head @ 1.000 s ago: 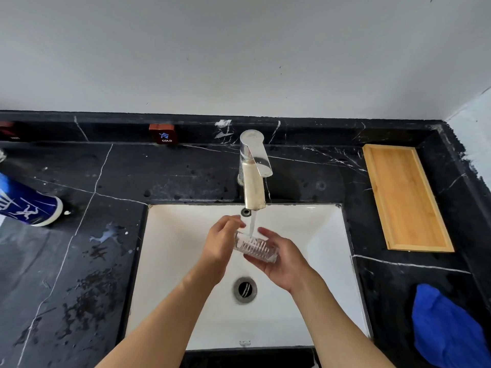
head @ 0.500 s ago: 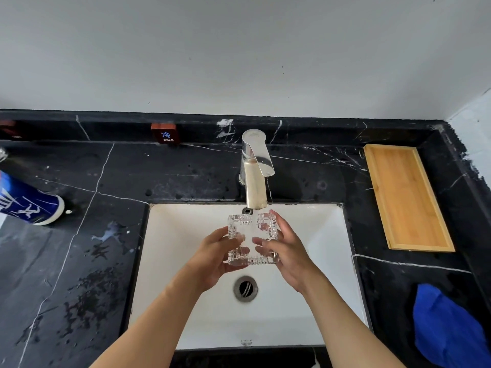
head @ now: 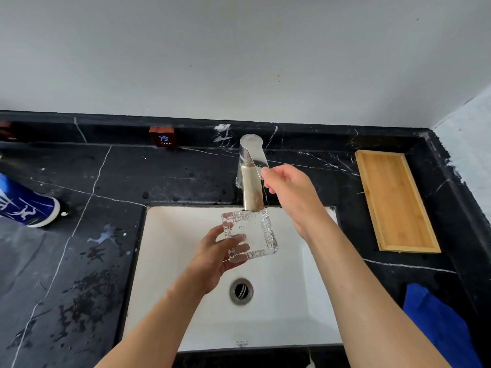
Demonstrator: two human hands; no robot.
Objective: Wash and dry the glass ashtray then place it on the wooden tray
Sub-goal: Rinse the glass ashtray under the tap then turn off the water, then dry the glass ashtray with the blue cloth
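Two bare hands work over the white rectangular sink (head: 313, 301). The left hand (head: 215, 258) grasps the square clear glass ashtray (head: 252, 235) by its left edge and holds it tilted above the basin, just under the spout of the silver metal faucet (head: 251, 179). The right hand (head: 289, 192) is up at the faucet, its fingertips (head: 265, 172) touching the flat lever (I cannot tell if they press it), and it holds nothing. At about 2 o'clock from the ashtray, the long rectangular wooden tray (head: 393, 203) lies on the black marble counter (head: 79, 248), well apart. At 4 o'clock lies a crumpled blue cloth (head: 438, 322). At 9 o'clock a blue and white can (head: 24, 205) lies on its side.
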